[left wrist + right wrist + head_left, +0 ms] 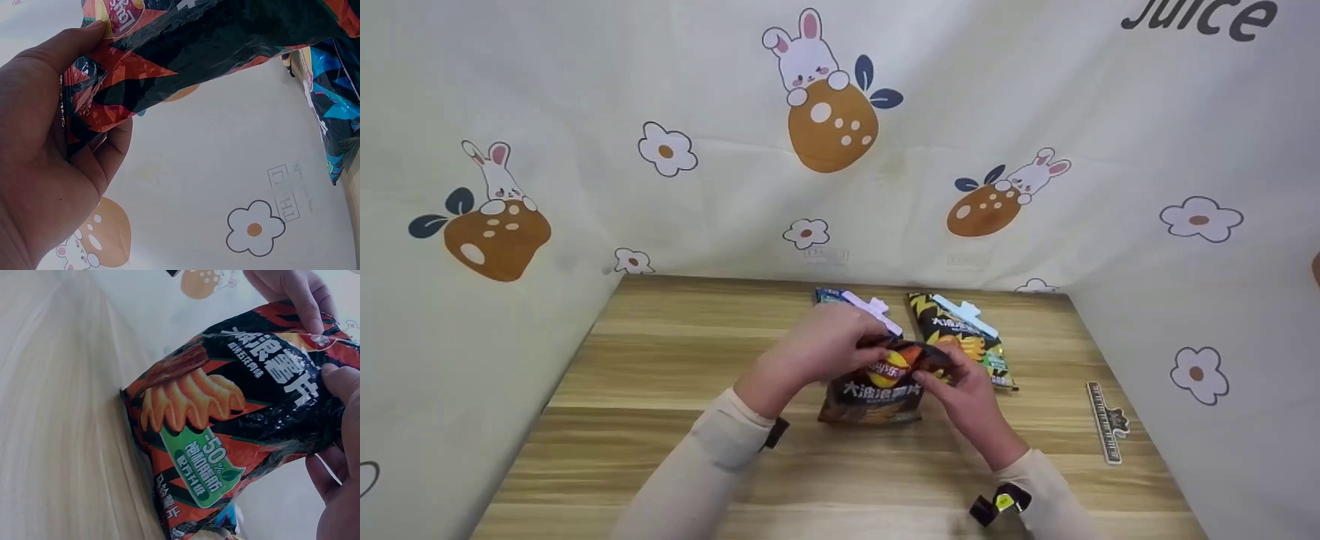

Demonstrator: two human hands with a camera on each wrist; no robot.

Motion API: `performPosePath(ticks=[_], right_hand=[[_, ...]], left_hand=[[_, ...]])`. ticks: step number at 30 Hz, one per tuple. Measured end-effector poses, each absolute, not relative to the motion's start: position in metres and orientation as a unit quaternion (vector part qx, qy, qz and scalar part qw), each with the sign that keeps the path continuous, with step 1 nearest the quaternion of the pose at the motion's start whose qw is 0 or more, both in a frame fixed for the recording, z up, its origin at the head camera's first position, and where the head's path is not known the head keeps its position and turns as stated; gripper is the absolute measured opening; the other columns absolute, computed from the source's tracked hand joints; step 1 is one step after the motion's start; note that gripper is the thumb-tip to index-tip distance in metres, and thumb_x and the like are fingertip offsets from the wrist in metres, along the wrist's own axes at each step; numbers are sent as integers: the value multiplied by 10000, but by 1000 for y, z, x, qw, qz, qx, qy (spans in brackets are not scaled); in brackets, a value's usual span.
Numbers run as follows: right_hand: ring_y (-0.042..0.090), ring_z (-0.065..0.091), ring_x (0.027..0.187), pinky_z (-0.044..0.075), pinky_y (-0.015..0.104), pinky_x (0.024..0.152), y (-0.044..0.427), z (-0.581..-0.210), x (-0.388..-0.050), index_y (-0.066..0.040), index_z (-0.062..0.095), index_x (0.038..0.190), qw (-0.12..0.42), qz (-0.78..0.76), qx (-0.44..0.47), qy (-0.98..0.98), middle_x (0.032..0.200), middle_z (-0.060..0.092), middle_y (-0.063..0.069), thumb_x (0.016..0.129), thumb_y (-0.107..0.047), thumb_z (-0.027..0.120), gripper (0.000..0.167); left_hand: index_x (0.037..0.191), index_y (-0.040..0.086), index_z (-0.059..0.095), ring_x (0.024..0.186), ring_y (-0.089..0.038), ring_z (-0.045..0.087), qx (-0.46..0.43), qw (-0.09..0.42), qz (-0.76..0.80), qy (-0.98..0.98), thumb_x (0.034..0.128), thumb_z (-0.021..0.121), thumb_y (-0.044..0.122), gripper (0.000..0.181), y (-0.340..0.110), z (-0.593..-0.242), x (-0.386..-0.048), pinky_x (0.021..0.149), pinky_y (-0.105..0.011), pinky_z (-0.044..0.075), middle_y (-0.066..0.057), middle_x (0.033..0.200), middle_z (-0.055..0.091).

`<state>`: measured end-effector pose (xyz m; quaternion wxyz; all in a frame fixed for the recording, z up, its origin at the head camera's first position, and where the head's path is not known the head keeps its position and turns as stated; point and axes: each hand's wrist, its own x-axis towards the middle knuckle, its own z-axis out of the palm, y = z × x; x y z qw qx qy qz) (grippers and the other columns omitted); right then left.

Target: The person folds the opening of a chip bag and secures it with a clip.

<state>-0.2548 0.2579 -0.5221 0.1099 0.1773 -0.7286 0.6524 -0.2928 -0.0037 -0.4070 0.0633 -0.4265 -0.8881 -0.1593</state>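
Both hands hold a black and orange bag of potato chips (877, 394) by its upper part, over the middle of the table. My left hand (829, 341) pinches the top left side, thumb in front and fingers behind, as the left wrist view shows. On the other side my right hand (971, 394) pinches the bag's top right, thumb on the front. The bag stands upright in the head view. In the right wrist view its bottom edge touches the table, and wavy chips and a green label are printed on its front (197, 405).
Behind lie a blue chip bag (829, 295) with a lilac clip (874, 311) and a black-yellow chip bag (952, 330) with a pale blue clip (966, 315). A long clip (1106, 424) lies at the right of the wooden table (675, 360). Printed curtains (720, 202) surround the table.
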Motion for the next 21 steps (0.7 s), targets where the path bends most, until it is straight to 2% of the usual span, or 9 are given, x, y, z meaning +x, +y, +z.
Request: performPosePath(ticks=[3,6,12,17,21], right_hand=[[244,722,968,659,323,797,258,-520,-255,-1,771,1032,108,651,166,-733,1076,701,144,959,14,828,94],[206,719,900,659,308,740,261,-519,-255,28,793,1019,104,650,151,-738,1036,717,104,972,29,805,48],[199,760,921,669,327,775,267,-517,-259,33,831,1066,92,628,151,-757,1037,814,40,989,41,773,96],[195,764,959,671,336,800,270,-516,-260,32,832,1090,85,617,167,-765,1085,826,56,1002,3,774,109],[162,769,962,671,327,800,269,-516,-259,42,835,1093,94,621,175,-759,1082,831,80,997,34,767,118]], left_hand=[[944,179,787,752,-100,630,-427,65,-162,-887,1069,762,366,227,-5,-407,-293,727,-347,560,82,867,742],[938,171,788,754,-106,639,-429,63,-166,-886,1067,767,354,225,-6,-406,-294,733,-352,567,73,873,751],[979,165,810,787,-112,666,-417,49,-175,-891,1064,770,352,209,-9,-405,-294,769,-351,585,60,900,769],[1008,176,818,813,-112,673,-409,46,-169,-895,1068,763,368,209,-11,-406,-294,784,-346,588,63,926,779],[980,176,810,780,-113,656,-412,52,-170,-894,1067,764,367,215,-11,-407,-296,752,-347,576,69,884,758]])
